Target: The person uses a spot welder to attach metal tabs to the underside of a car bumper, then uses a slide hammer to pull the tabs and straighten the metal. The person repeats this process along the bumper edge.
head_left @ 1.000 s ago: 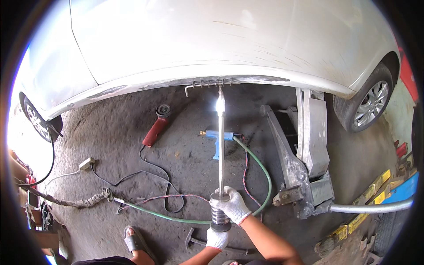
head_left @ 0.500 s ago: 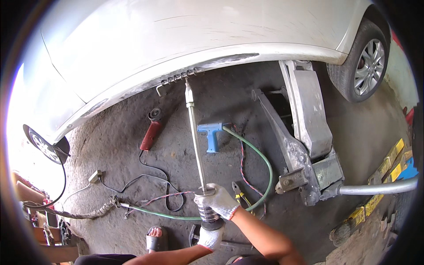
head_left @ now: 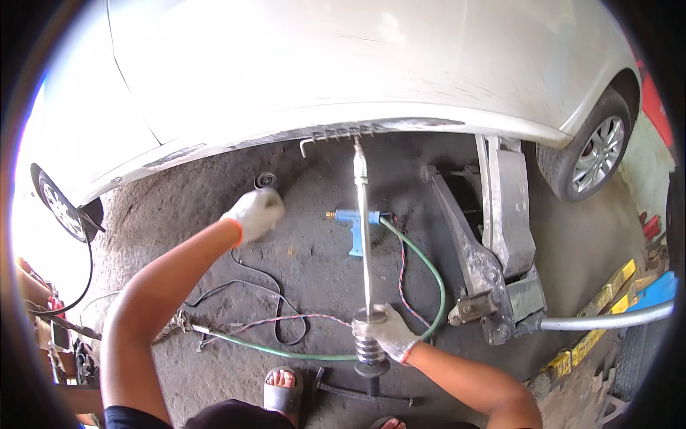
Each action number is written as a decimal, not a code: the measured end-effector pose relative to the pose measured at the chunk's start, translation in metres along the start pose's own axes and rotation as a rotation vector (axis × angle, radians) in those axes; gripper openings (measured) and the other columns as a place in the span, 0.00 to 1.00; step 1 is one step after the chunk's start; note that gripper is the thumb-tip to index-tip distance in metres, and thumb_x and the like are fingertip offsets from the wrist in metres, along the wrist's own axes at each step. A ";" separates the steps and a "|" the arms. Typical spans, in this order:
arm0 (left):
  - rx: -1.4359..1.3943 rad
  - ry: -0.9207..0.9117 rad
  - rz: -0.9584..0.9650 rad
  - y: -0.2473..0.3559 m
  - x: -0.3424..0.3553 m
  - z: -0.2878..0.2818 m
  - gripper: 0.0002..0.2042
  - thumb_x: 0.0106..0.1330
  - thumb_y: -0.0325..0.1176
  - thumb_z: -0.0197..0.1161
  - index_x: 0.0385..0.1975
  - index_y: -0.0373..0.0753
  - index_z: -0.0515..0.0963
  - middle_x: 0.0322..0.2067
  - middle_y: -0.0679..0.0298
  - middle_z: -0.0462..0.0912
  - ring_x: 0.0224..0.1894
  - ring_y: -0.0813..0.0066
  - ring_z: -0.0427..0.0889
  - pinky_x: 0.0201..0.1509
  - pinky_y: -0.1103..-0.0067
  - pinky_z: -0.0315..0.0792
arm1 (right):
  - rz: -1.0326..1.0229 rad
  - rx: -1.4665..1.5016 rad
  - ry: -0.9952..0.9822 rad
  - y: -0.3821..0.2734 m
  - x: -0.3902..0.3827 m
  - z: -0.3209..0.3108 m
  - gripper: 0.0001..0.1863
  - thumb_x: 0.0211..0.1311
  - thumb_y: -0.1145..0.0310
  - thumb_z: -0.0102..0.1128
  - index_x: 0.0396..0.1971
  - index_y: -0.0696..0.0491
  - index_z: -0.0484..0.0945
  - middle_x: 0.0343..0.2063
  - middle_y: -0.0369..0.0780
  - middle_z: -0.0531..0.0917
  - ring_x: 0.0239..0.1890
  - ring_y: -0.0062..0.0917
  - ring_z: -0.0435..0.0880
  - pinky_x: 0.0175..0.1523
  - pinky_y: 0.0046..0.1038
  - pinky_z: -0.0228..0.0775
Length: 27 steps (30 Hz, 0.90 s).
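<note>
The gloved right hand (head_left: 386, 330) gripped the slide hammer (head_left: 364, 243), its rod pointing toward 12 o'clock at the white car (head_left: 357, 64) sill. The gloved left hand (head_left: 255, 212) hovered at 10 o'clock from it.

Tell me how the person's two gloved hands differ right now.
The right hand is closed around the sliding weight of the long metal slide-hammer rod, low near the person's body; the left hand holds nothing and is stretched out over the grey concrete floor, near the red angle grinder. The right forearm comes in from the lower right, the left from the lower left. Both wear white knit gloves with orange cuffs.
</note>
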State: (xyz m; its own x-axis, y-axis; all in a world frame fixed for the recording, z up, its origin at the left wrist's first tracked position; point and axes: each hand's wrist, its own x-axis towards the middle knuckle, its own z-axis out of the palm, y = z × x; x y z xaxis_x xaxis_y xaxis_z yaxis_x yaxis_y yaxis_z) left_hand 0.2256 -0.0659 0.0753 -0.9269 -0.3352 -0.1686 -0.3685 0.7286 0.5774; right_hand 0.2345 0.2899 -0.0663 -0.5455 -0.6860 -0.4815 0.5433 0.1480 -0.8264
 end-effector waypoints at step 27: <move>-0.843 0.375 0.344 0.018 0.106 0.034 0.14 0.77 0.38 0.54 0.43 0.31 0.76 0.28 0.65 0.78 0.28 0.80 0.76 0.34 0.79 0.75 | 0.245 0.142 0.246 0.007 0.005 0.040 0.17 0.54 0.73 0.72 0.42 0.61 0.77 0.29 0.36 0.82 0.29 0.17 0.80 0.35 0.24 0.75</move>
State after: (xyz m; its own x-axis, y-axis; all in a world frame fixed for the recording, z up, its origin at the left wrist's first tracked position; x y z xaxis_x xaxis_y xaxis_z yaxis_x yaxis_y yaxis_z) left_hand 0.1186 -0.0680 0.0403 -0.8378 -0.4588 0.2959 0.2235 0.2062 0.9526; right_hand 0.2612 0.2592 -0.0626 -0.5158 -0.4484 -0.7299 0.7502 0.1749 -0.6376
